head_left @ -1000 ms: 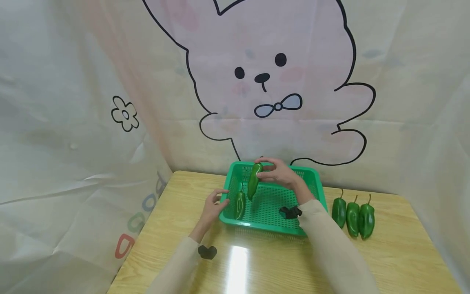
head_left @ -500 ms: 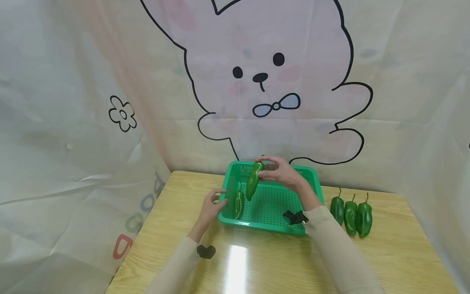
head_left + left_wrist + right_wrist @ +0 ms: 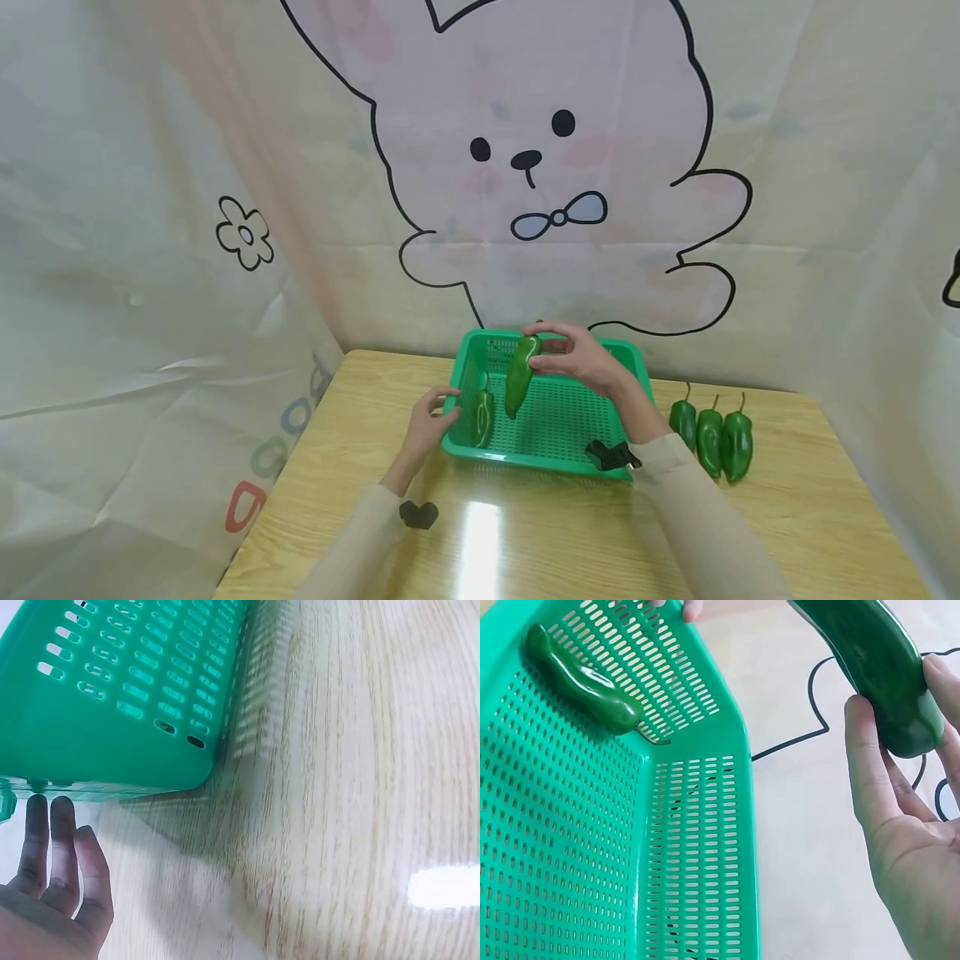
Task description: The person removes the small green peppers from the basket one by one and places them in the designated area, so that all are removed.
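My right hand [image 3: 583, 358] pinches a green chili pepper [image 3: 521, 379] between thumb and fingers and holds it above the left part of a green plastic basket [image 3: 540, 461]. In the right wrist view this chili pepper [image 3: 877, 667] hangs outside the basket's outline, its thick end by the fingertips. Another green chili pepper [image 3: 483, 419] lies inside along the basket's left wall. My left hand [image 3: 427, 425] is at the left rim. Three of its fingers [image 3: 64, 855] look nearly straight in the left wrist view, tips against the outer wall; its thumb is not seen there.
Three more green chili peppers [image 3: 711, 437] lie side by side on the wooden table [image 3: 795, 517], right of the basket. Behind stands a cloth backdrop [image 3: 645, 275] with a cartoon animal. A bright reflection shows on the table in front.
The held chili pepper has sunk slightly towards the basket floor. My left hand stays at the rim. The whole head view has shifted a little, so the scene sits further left.
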Demonstrator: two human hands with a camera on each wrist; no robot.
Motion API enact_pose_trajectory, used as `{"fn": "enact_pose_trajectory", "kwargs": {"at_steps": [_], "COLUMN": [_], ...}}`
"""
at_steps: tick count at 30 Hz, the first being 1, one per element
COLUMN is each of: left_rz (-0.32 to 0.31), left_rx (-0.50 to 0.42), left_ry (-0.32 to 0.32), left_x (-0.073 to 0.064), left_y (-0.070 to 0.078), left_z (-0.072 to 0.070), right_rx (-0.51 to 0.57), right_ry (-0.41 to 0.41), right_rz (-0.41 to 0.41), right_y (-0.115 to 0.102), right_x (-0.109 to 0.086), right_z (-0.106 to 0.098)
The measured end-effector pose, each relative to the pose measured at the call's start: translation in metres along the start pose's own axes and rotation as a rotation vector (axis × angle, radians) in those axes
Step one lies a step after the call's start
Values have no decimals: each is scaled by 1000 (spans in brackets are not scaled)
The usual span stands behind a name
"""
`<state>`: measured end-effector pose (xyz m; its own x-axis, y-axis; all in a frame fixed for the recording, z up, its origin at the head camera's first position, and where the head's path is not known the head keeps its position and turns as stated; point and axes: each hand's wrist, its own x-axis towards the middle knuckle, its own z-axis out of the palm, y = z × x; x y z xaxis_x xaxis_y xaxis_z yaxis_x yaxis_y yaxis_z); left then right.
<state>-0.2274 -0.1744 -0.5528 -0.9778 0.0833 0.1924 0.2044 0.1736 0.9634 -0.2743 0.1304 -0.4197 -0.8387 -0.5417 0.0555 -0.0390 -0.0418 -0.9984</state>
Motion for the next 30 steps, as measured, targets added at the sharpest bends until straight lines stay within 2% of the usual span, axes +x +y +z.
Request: {"fn": "enact_pose_trajectory", "kwargs": {"at_steps": [3,6,15,21,30], "left_rz": [-10,-12,-17,-17,-18], "left_rx": [5,-10,-46,-44,-42], "left_ry": [8,4,-27,-20,-35], "left_x": [1,0,-9,-9,-9], "left_y": [-4,-2,32,32,32], "left_z": [0,-1,-4,-3,-3], "right_rx": [-13,-23,-29,-23,-36], "right_ry": [-2,-4,8,22,90], "right_rz": [-3,-4,-21,-35,0], "right_y": [1,1,4,3,-1], "right_x": [-4,-8,-23,-36,-58], "right_z": [0,-1,-6,-12,-25]}}
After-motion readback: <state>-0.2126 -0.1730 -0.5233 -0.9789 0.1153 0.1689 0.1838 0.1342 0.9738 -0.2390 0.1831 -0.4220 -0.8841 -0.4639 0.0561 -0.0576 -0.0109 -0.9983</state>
